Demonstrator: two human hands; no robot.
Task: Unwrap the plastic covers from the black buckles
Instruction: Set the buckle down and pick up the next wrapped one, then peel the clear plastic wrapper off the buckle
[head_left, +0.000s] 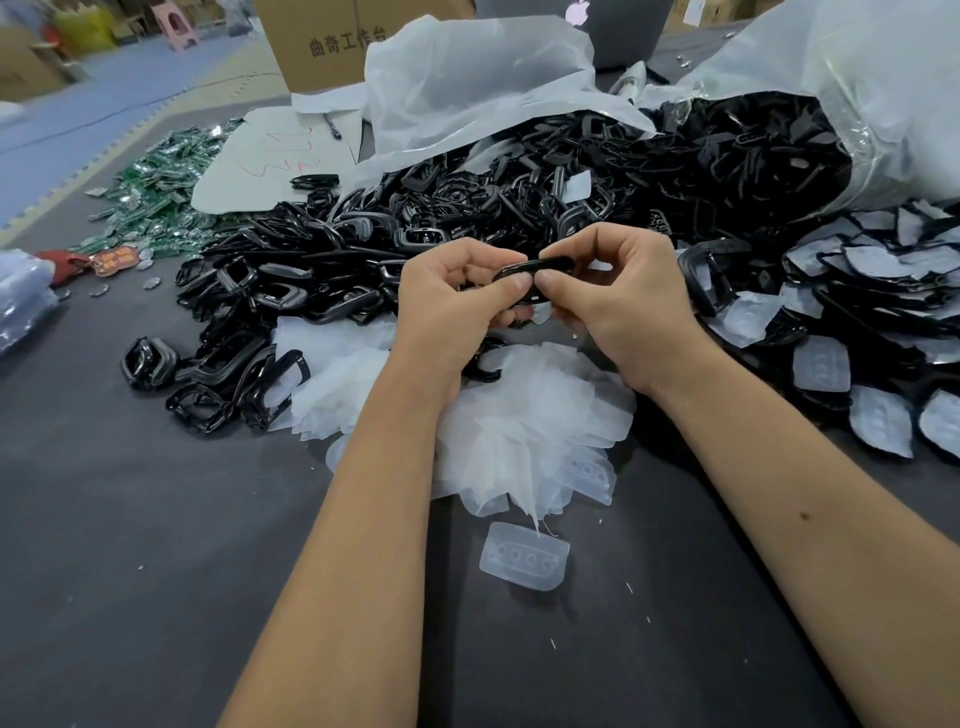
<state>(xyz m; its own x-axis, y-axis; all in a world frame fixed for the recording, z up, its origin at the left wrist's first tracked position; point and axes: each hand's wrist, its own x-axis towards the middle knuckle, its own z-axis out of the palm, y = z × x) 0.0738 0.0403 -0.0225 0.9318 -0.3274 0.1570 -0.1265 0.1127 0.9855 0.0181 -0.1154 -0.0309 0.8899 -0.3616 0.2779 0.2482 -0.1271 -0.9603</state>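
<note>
Both my hands hold one black buckle above the dark table. My left hand pinches its left end with thumb and curled fingers. My right hand pinches its right end the same way. A bit of clear plastic shows under the buckle between my palms. Below my wrists lies a heap of removed clear plastic covers, and one single cover lies nearer to me. A big pile of bare black buckles spreads to the left and behind. Buckles with covers on them are stacked at the right.
A large clear bag of buckles lies open at the back right, with a crumpled white bag beside it. A cardboard box, a sheet of paper with a pen, and green packets sit at the back left.
</note>
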